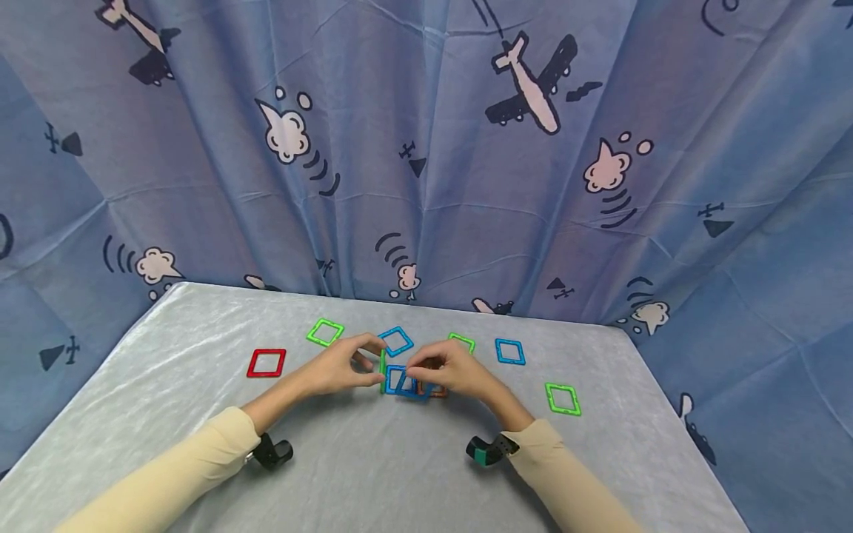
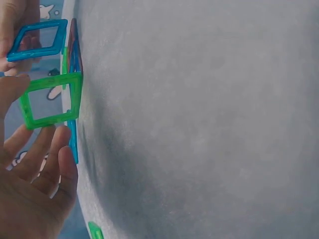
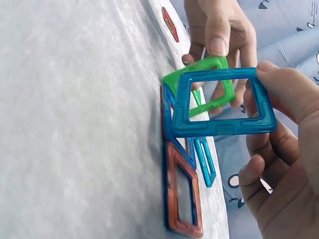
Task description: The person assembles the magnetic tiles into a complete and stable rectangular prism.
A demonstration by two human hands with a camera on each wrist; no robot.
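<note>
My left hand (image 1: 336,368) holds a green magnetic tile (image 2: 54,81), an open square frame, on its edge between thumb and fingertips. Its lower edge stands at a flat blue tile (image 1: 389,380) on the table. With thumb and fingers, my right hand (image 1: 463,370) pinches another blue magnetic tile (image 3: 224,129) by one side, tilted above the flat one. In the right wrist view this raised tile overlaps the green one. An orange tile (image 3: 184,228) lies flat beside the flat blue tile, partly hidden by the right hand in the head view.
Around the hands, more tiles lie on the pale cloth-covered table (image 1: 373,474): a red one (image 1: 269,351) at left, green ones (image 1: 560,386) and blue ones (image 1: 510,341). Behind the table hangs a blue curtain (image 1: 373,185) with printed planes. Both wrists wear black camera mounts (image 1: 272,453).
</note>
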